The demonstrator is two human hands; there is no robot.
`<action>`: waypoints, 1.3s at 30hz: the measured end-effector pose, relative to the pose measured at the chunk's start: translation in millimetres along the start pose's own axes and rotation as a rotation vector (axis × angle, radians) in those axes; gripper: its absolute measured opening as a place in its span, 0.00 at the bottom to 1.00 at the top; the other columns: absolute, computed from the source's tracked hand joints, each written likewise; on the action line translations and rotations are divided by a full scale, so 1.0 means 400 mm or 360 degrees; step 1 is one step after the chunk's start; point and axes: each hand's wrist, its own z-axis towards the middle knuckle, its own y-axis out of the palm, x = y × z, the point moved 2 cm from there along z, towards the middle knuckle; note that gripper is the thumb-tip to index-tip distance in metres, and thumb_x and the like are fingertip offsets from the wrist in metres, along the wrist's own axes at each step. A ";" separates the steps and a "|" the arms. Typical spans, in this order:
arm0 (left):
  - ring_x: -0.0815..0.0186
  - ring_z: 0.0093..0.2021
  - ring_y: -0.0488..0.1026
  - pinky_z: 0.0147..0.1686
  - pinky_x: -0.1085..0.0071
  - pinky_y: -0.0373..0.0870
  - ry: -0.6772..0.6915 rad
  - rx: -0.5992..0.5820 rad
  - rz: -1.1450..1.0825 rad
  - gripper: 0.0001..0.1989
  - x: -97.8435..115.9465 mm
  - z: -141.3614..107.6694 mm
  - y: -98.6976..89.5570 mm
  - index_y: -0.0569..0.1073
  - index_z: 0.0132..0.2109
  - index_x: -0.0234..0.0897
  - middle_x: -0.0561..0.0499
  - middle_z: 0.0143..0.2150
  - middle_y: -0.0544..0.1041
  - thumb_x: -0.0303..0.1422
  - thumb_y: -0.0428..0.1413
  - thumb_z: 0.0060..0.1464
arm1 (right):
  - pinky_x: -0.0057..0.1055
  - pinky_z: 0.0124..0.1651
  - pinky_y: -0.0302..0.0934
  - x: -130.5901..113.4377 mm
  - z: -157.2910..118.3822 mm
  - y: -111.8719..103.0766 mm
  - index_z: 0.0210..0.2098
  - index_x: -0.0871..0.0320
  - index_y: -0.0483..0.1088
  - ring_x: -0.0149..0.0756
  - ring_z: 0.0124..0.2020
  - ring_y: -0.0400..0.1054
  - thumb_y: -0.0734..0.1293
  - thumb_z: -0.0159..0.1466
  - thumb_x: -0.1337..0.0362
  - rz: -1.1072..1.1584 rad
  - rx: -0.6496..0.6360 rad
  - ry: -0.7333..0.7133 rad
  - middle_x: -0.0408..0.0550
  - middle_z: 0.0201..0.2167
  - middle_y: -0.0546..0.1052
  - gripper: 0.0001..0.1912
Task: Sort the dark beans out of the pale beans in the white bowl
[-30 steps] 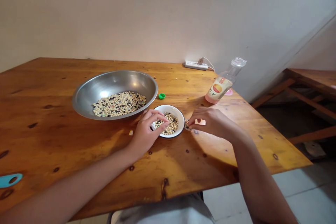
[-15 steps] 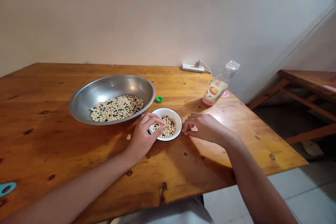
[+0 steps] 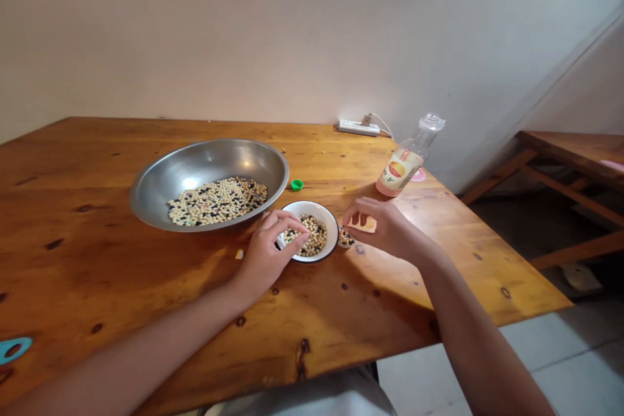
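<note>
My left hand (image 3: 273,244) rests over the left side of a white enamel bowl (image 3: 333,224) with a dark rim. Its thumb and index fingertips are pinched together above cream and black beads (image 3: 314,237) in the bowl; anything between them is too small to make out. Just right of the bowl, a small cluster of beads (image 3: 346,238) lies beneath the fingertips of my right hand (image 3: 375,224). The right thumb and index finger meet in a pinch, the other fingers curled. Whatever they hold is hidden.
A wide steel basin (image 3: 156,188) with many cream and black beads stands to the left. Behind the bowl lies a green cap (image 3: 297,185). A clear bottle (image 3: 402,166) with pink liquid stands back right, and a power strip (image 3: 358,127) sits by the wall.
My right hand has lifted slightly up and right from beside the bowl, uncovering the small bead cluster. My left hand stays in place over the bowl.
</note>
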 end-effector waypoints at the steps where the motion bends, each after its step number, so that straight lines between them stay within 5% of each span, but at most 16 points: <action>1: 0.63 0.45 0.68 0.49 0.67 0.60 0.0007 0.0001 0.0005 0.04 0.000 0.000 0.000 0.73 0.32 0.39 0.51 0.38 0.71 0.32 0.55 0.54 | 0.28 0.33 0.61 -0.002 0.002 0.003 0.31 0.57 0.67 0.31 0.29 0.65 0.66 0.58 0.69 0.0179 0.0124 -0.0015 0.45 0.29 0.73 0.02; 5: 0.64 0.45 0.68 0.49 0.67 0.60 0.0052 0.0018 0.0000 0.04 -0.001 -0.003 0.000 0.73 0.32 0.39 0.51 0.38 0.71 0.30 0.55 0.54 | 0.29 0.36 0.63 -0.012 0.010 0.036 0.31 0.56 0.62 0.31 0.32 0.67 0.67 0.59 0.64 0.0878 0.0424 -0.0051 0.46 0.32 0.73 0.07; 9: 0.64 0.44 0.68 0.49 0.67 0.61 0.0060 0.0034 -0.0026 0.03 -0.002 -0.004 -0.001 0.73 0.32 0.39 0.51 0.38 0.71 0.28 0.56 0.53 | 0.30 0.39 0.62 -0.018 0.015 0.072 0.31 0.56 0.61 0.32 0.35 0.67 0.68 0.58 0.64 0.1085 0.0406 0.0013 0.45 0.33 0.73 0.09; 18: 0.63 0.44 0.68 0.49 0.66 0.61 0.0064 0.0034 -0.0015 0.03 0.000 -0.002 -0.001 0.73 0.31 0.38 0.51 0.38 0.71 0.28 0.56 0.52 | 0.29 0.38 0.59 -0.021 0.017 0.084 0.32 0.56 0.60 0.29 0.32 0.64 0.68 0.59 0.66 0.1155 0.0312 0.0045 0.45 0.34 0.73 0.09; 39: 0.63 0.44 0.68 0.48 0.66 0.61 0.0090 0.0038 0.0008 0.04 0.002 0.002 0.003 0.72 0.29 0.38 0.51 0.38 0.71 0.28 0.56 0.52 | 0.29 0.39 0.67 -0.023 0.018 0.099 0.30 0.55 0.61 0.28 0.34 0.69 0.70 0.55 0.68 0.1149 0.0467 0.0056 0.41 0.31 0.70 0.11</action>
